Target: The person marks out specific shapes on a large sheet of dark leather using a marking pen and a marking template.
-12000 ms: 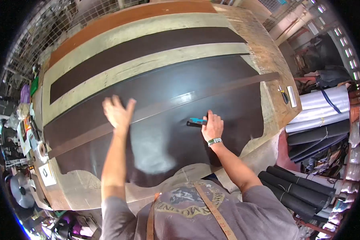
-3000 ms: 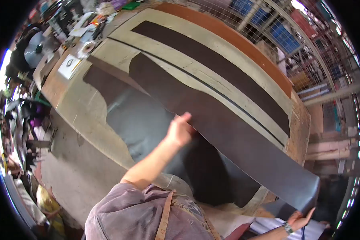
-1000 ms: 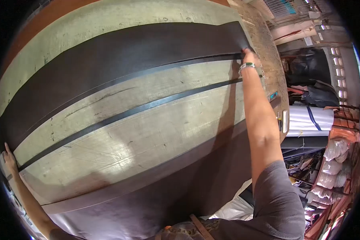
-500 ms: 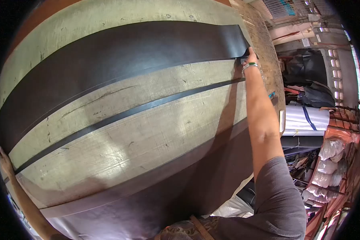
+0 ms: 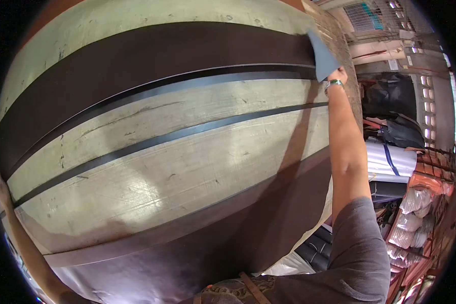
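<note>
A wide, dark brown strip of leather-like sheet (image 5: 177,50) curves across the pale table top (image 5: 187,162). My right hand (image 5: 339,75) is closed on its right end, where a corner is turned up and shows a blue-grey face. At the far left edge of view, my left hand (image 5: 2,194) is at the strip's other end, its fingers appearing closed on it. Just below the wide strip runs a narrow dark band (image 5: 207,81), with a thin gap of shadow between them. Lower on the table lies another narrow dark strip (image 5: 187,133).
A large dark brown sheet (image 5: 223,238) covers the near side of the table. Along the right stand a silvery roll (image 5: 387,161), dark rolls (image 5: 387,189) and plastic-wrapped bundles (image 5: 410,223). Black sheets (image 5: 387,96) hang beyond the table's right edge.
The wide strip has shifted slightly away from me, and the narrow band shows apart along its near edge. My right hand has moved right, turning up the strip's corner. My left hand has risen slightly.
</note>
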A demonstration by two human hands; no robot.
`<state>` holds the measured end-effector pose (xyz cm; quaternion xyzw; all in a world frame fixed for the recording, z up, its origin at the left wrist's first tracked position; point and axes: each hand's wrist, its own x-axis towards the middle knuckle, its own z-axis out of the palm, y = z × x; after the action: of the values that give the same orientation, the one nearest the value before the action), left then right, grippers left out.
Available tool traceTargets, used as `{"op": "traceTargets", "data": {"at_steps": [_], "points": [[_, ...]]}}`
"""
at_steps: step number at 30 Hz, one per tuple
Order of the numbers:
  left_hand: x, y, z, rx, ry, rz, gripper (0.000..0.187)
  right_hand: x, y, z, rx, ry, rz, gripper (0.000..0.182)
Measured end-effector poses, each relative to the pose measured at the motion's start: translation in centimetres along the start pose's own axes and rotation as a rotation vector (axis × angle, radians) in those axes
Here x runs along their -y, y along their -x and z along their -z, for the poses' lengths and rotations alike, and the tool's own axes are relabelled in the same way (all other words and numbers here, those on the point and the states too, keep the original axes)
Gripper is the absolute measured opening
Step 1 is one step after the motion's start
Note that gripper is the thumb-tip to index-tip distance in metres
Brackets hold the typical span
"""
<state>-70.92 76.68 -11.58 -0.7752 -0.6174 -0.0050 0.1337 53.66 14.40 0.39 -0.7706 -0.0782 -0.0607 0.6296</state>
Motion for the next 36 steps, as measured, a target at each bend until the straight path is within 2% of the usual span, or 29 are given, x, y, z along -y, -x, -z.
{"op": "traceTargets", "data": {"at_steps": [1, 2, 4, 7, 9, 10, 11, 12, 13, 15, 17, 18, 20, 21, 22, 23, 24, 25, 26, 28, 29, 30, 34, 36], "points": [[0.1, 0.1, 0.3, -0.010, 0.001, 0.005, 0.064, -2.2, 0.7, 0.3, -0.101, 0.626, 0.098, 0.015], [0.4, 0.1, 0.6, -0.018, -0.001, 0.011, 0.065, -3.3, 1.3, 0.8, -0.047, 0.969, 0.081, 0.021], [-0.4, 0.3, 2.0, -0.037, 0.001, 0.025, 0.068, -9.6, -2.1, 1.8, -0.059, 0.652, -0.106, 0.036], [0.5, 0.4, 1.4, -0.054, 0.021, 0.075, 0.072, -1.8, 4.8, -0.4, -0.122, 0.793, -0.183, 0.044], [-0.5, 0.9, 2.2, -0.074, 0.046, 0.150, 0.074, -0.2, 5.9, -0.8, -0.131, 0.975, -0.180, 0.046], [-1.7, 1.2, 3.3, -0.099, 0.068, 0.228, 0.076, 0.3, 6.0, -1.1, -0.139, 1.058, -0.182, 0.047], [-5.0, 2.0, 4.6, -0.155, 0.089, 0.368, 0.077, 0.4, 6.0, -1.0, -0.145, 1.012, -0.241, 0.062], [-7.0, 2.4, 6.2, -0.185, 0.134, 0.472, 0.078, 0.2, 6.3, -0.8, -0.145, 0.971, -0.223, 0.066], [-7.8, 2.7, 8.0, -0.196, 0.248, 0.514, 0.080, 0.0, 6.5, -0.5, -0.151, 0.926, -0.205, 0.071], [-2.2, 3.4, 7.4, -0.001, 0.950, 0.412, 0.083, 0.0, 6.7, 0.5, -0.168, 0.806, -0.186, 0.079], [-2.1, 5.6, 9.7, -0.006, 1.113, 0.370, 0.082, -0.2, 6.0, 1.8, -0.190, 0.650, -0.177, 0.085], [-4.9, 8.3, 12.3, -0.116, 0.929, 0.415, 0.080, -0.3, 6.2, 2.9, -0.103, 0.710, -0.030, 0.084], [-5.2, 13.9, 14.4, -0.056, 0.578, 0.282, 0.075, 0.2, 8.5, 6.3, 0.065, 0.830, 0.274, 0.081], [-4.4, 17.4, 13.9, -0.135, 0.336, 0.024, 0.074, 1.0, 10.9, 8.7, 0.195, 0.891, 0.537, 0.077], [-8.8, 22.2, 17.0, -0.026, 0.190, 0.059, 0.074, 2.0, 14.2, 11.2, 0.325, 0.944, 0.801, 0.074], [-9.7, 27.5, 14.6, -0.024, 0.517, 0.156, 0.073, 5.2, 19.0, 13.2, 0.472, 0.969, 0.843, 0.066], [-14.9, 32.2, 18.2, 0.011, 0.554, 0.154, 0.074, 6.8, 23.1, 15.7, 0.592, 1.021, 0.806, 0.065], [-17.0, 36.4, 19.3, 0.095, 0.217, 0.139, 0.071, 6.5, 26.5, 18.7, 0.672, 1.012, 0.775, 0.067], [-22.1, 40.0, 21.8, 0.035, 0.210, 0.141, 0.070, 6.6, 29.9, 21.4, 0.759, 1.056, 0.679, 0.070], [-28.1, 45.4, 23.6, 0.027, 0.187, 0.179, 0.072, 3.3, 35.1, 26.1, 0.847, 1.122, 0.560, 0.073], [-31.5, 47.0, 24.9, 0.069, 0.166, 0.191, 0.075, 1.3, 36.8, 27.4, 0.728, 1.033, 0.643, 0.070], [-35.4, 48.4, 26.5, 0.116, 0.140, 0.208, 0.077, 3.2, 37.2, 27.2, 0.733, 1.055, 0.567, 0.067], [-50.0, 52.6, 32.4, 0.111, 0.246, -0.015, 0.080, 2.4, 37.5, 27.7, 0.641, 0.973, 0.642, 0.062], [-57.3, 53.4, 38.6, 0.222, 0.328, -0.122, 0.084, 1.9, 37.1, 28.2, 0.583, 0.971, 0.686, 0.062]]}}
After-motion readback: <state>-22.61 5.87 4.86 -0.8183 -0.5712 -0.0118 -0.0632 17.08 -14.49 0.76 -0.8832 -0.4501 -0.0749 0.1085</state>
